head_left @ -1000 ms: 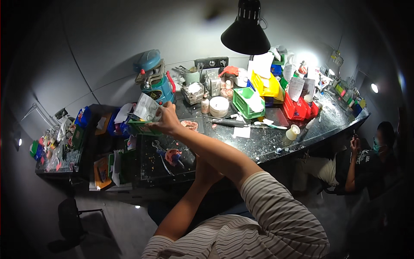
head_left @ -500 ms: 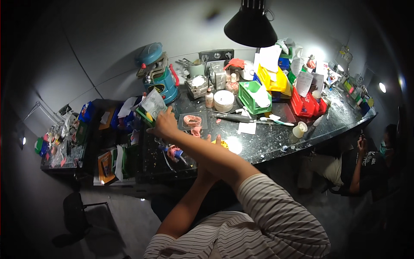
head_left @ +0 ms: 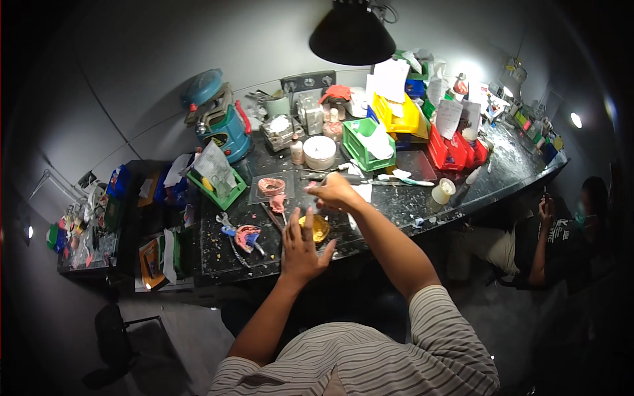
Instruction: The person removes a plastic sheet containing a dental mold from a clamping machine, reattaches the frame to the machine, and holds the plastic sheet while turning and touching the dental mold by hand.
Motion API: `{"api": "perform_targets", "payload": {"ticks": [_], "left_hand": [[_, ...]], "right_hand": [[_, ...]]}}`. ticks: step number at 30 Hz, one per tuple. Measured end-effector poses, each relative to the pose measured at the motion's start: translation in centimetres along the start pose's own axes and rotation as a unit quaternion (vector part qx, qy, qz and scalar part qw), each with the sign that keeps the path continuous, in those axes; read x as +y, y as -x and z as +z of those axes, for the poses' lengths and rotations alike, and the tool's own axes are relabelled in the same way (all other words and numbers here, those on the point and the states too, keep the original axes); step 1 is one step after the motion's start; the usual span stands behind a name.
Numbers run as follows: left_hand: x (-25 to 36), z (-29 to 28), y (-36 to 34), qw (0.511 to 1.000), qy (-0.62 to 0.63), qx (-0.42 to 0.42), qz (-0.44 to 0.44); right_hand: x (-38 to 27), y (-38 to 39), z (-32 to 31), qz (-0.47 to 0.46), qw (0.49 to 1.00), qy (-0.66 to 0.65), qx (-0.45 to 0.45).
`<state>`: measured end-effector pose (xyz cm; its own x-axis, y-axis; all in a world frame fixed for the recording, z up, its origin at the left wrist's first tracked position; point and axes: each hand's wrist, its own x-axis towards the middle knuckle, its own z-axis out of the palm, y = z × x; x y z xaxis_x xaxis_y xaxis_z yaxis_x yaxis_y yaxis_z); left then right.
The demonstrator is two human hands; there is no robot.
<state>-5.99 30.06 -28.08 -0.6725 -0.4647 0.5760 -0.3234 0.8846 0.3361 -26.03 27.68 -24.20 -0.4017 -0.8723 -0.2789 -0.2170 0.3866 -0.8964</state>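
Observation:
My left hand (head_left: 304, 249) is over the near edge of the bench with its fingers spread, beside a round yellow piece (head_left: 319, 228) that it partly hides. Nothing shows in its grasp. My right hand (head_left: 337, 193) hovers above the bench just beyond, fingers pointing left and apart, with no object visible in it. Between the hands and the back lies a pink horseshoe-shaped rim (head_left: 271, 187) on a clear square sheet (head_left: 285, 178). A loose pink piece (head_left: 278, 203) lies below it. Left of my left hand rests a pink and blue dental piece (head_left: 247, 238) with metal parts.
A green bin (head_left: 218, 191) with papers stands at the left. Behind are a blue machine (head_left: 226, 135), a round white container (head_left: 319, 152) and another green bin (head_left: 367, 146). Red bins (head_left: 449, 150) and a small cup (head_left: 443, 191) stand right. A lamp (head_left: 352, 34) hangs above; another person (head_left: 548, 244) sits right.
My right hand has left the green bin at the left and swung back rightward over the bench. That bin now stands free. My left hand, earlier mostly hidden under the right arm, is in plain sight.

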Motion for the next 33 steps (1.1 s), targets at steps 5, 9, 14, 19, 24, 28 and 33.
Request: {"api": "perform_targets", "payload": {"ticks": [5,9,14,19,24,28,33], "left_hand": [[0.2,0.0,0.0,1.000,-0.013,-0.002,-0.010],[0.7,0.1,0.1,1.000,-0.016,-0.006,-0.024],[0.6,-0.1,0.1,0.999,-0.029,-0.011,-0.009],[0.9,0.0,-0.1,0.999,-0.032,-0.010,-0.009],[0.8,0.0,-0.2,0.999,-0.033,-0.006,0.000],[0.7,0.0,-0.1,1.000,-0.029,0.000,-0.009],[0.6,-0.1,-0.1,1.000,-0.015,0.016,-0.010]], "right_hand": [[1.3,-2.1,3.4,0.046,0.980,-0.186,-0.058],[1.9,-3.4,4.6,0.047,0.975,-0.204,-0.069],[0.7,-2.7,3.8,0.069,0.941,-0.296,-0.151],[0.8,-3.2,4.0,0.089,0.920,-0.331,-0.190],[0.7,-3.1,4.5,0.056,0.931,-0.318,-0.170],[0.9,-3.0,4.1,0.031,0.925,-0.338,-0.168],[1.5,-2.0,2.2,-0.071,0.885,-0.395,-0.234]]}}
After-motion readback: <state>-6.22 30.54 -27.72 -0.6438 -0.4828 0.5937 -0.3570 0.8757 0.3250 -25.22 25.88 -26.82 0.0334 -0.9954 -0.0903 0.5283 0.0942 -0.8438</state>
